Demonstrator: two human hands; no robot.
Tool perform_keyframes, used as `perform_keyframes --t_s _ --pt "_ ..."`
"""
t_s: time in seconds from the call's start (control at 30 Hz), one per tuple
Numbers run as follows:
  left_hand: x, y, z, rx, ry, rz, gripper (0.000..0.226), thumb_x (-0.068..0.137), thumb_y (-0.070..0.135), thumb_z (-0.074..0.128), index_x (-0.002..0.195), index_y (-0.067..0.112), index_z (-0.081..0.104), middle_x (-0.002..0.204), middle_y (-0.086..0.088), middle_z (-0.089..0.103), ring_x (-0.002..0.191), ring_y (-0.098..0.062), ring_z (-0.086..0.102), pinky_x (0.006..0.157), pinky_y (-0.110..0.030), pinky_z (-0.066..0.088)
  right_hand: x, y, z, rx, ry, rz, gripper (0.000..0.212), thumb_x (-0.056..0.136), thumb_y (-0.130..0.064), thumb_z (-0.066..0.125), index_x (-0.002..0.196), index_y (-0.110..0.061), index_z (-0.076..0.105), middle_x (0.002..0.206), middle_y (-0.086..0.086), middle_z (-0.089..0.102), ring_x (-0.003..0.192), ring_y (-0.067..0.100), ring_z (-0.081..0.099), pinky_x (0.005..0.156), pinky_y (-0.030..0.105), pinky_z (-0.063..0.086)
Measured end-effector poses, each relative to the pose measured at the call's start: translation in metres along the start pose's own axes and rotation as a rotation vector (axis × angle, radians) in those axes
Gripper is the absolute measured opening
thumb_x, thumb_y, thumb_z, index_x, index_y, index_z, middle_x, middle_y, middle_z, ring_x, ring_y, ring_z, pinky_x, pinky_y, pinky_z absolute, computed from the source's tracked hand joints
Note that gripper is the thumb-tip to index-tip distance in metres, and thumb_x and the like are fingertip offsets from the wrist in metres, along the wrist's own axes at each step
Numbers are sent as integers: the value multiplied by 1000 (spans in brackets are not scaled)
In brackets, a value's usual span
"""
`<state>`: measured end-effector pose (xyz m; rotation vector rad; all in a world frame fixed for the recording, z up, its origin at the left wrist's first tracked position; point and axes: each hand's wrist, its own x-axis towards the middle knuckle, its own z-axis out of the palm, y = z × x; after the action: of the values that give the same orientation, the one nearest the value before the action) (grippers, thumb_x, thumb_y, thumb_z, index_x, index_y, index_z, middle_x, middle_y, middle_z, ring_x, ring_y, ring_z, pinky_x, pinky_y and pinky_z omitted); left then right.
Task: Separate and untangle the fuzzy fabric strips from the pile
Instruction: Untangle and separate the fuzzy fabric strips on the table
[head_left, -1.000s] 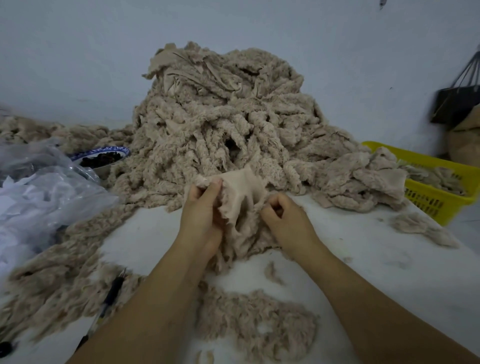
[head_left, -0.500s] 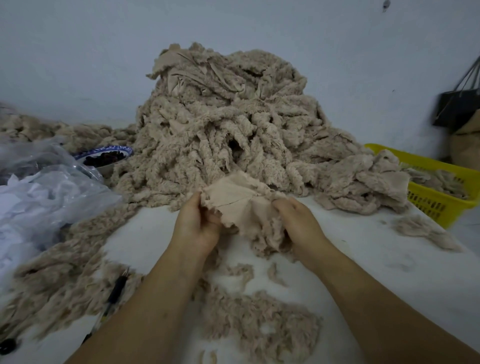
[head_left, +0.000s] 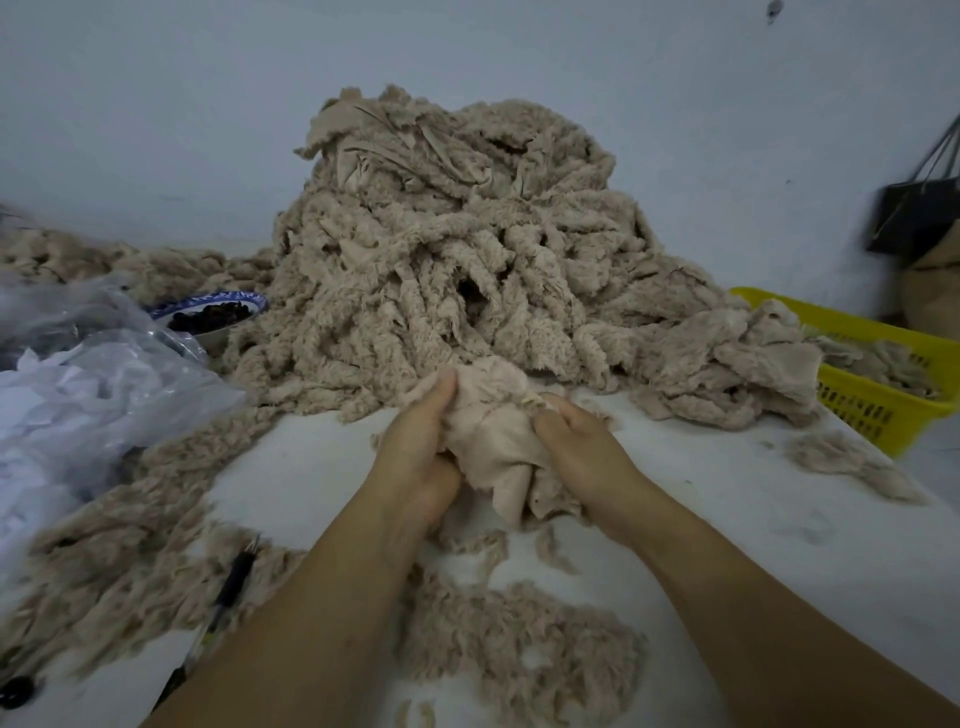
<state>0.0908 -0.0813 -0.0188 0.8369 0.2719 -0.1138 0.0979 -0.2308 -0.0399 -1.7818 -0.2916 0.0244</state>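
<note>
Far left, 9 o'clock: plastic bag (head_left: 104, 384) w/ white paper inside. Just behind it at 10, a bowl (head_left: 208, 312) w/ dark bits in it. Down at 7, a pen (head_left: 228, 587) lies among loose fluff.

Now the action, dead centre. L hand (head_left: 415, 452) has its thumb up on top of the strip (head_left: 493, 431), fingers curled under: a firm hold on its left side. The strip is a bunched wad, smooth backing toward us, at the foot of the pile (head_left: 441, 249) that rises at 12. Can't tell if the two touch. A tail of the strip droops toward the table (head_left: 753, 545) at 6. R hand (head_left: 582, 447) grips the right side, fingers curled in, tips buried in cloth. Over at 3, a yellow basket (head_left: 883, 410) w/ a few pieces in it.

Step, I'd say: one piece is out of the heap & being worked between both hands. It's mid-untangle, not yet set aside. Next move prob. needs the hands to draw apart along its length so the folds open w/o tearing the fuzz. Then it goes somewhere, basket maybe, can't be sure.

Vs half a sec ago: the piece was spread flat-ish between the hands, backing up like a sheet. Now it's scrunched, w/ the hands closer together. A sec ago the L thumb stood high on the top edge.
</note>
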Motion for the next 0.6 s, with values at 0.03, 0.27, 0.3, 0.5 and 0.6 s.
perform_keyframes --t_s 0.03,0.27,0.3,0.5,0.6 --pt "3 2 -2 -58 22 41 27 97 30 60 101 6 71 96 -12 76 85 -22 74 71 -35 60 0 0 0 -13 1 -8 28 101 -27 40 75 -18 48 69 1 46 63 16 43 60 29 36" --pt "11 28 -32 -395 140 218 17 105 17 47 116 11 59 79 -5 64 57 -10 55 45 -16 44 5 0 -17 199 202 86 30 99 -28 46 81 -8 58 84 7 61 80 24 58 75 36 46" --pt "10 26 -30 -345 124 219 24 105 23 49 119 9 61 85 -5 69 63 -10 62 50 -18 48 6 -1 -19 241 211 96 27 94 -30 48 75 -13 57 82 9 59 79 28 55 74 38 45" --pt "3 14 -14 -110 -43 252 23 101 27 53 108 11 68 88 -2 75 79 -15 71 68 -28 58 -1 3 -13 136 67 142 67 71 -88 38 95 -37 74 108 -14 70 101 -2 63 92 29 47" --pt "-2 10 -8 -44 -98 243 21 99 24 54 105 11 69 86 -3 75 73 -14 72 62 -25 57 -4 0 -9 -82 130 -50 60 83 -81 25 90 -43 70 109 -19 59 94 -21 51 82 9 40"
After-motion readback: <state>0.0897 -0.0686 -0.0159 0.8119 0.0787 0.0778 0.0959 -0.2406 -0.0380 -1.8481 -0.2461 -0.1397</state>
